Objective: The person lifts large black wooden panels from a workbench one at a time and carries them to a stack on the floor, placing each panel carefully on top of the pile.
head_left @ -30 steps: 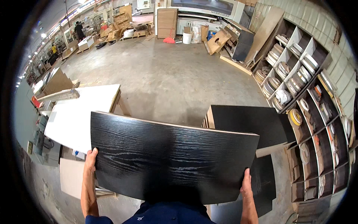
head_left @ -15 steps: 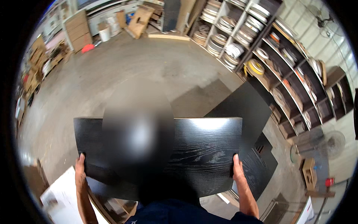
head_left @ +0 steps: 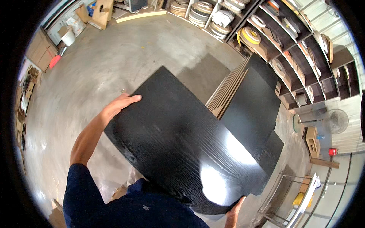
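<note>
A black wood-grain board [head_left: 163, 125] spans the space in front of me, tilted so its far end points up and left. My left hand [head_left: 121, 103] grips its left edge, thumb lying on top and fingers hidden underneath. At the opposite end, my right hand [head_left: 236, 209] holds the lower right corner, with most of its fingers out of sight. Just beyond the held board, to the right, stands a stack of black boards [head_left: 253, 102] with pale brown edges. Whether the held board touches the stack I cannot tell.
Shelves with rolls of edge banding [head_left: 249, 36] line the far right. A standing fan [head_left: 335, 121] and a metal-framed cart [head_left: 281, 197] are on the right. A white bucket [head_left: 67, 37] and a red dustpan-like object [head_left: 55, 61] sit far left on the concrete floor [head_left: 87, 68].
The board has turned clockwise from lying level across my front to a slant. My left hand has gone up and forward, my right hand down and nearer. The view has swung right.
</note>
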Available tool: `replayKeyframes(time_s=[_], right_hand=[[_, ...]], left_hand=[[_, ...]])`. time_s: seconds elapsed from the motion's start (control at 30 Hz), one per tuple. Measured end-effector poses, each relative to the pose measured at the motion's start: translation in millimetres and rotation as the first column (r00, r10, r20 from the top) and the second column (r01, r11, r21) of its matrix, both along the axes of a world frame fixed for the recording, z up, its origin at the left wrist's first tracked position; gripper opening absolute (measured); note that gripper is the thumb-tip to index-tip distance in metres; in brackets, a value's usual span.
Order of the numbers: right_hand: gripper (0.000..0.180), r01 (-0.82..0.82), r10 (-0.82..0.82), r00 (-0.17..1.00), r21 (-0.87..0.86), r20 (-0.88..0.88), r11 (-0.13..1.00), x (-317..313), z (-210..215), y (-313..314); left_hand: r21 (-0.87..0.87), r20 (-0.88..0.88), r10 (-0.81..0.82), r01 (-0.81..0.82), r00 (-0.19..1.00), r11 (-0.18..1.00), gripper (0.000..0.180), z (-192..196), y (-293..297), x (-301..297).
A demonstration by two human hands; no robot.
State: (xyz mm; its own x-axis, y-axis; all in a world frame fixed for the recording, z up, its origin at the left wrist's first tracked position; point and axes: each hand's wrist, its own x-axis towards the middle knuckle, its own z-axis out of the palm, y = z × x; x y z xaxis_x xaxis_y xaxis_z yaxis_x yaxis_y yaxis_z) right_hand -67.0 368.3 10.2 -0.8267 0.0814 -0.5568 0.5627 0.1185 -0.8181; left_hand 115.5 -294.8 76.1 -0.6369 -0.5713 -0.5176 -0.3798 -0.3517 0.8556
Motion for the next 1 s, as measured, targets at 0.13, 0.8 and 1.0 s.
replayKeyframes(time_s=[0.13,0.8,1.0], right_hand=[[0.082,0.117,-0.108,0.993,0.241,-0.048,0.964,44.9,37.2,-67.1],[0.09,0.63,-0.628,0.745,0.073,0.226,0.773,130.4,14.2,-211.6],[0.091,0.687,-0.677,0.685,0.071,0.27,0.723,116.7,9.1,-234.1]], left_hand=[[-0.064,0.196,-0.299,0.316,0.934,0.946,0.08,-41.7,-55.1,-103.3],[-0.197,0.229,-0.938,0.956,0.261,0.218,0.075,-54.5,-33.5,-537.4],[-0.623,-0.004,-0.754,0.589,0.657,0.516,0.062,-46.1,-34.2,-540.2]])
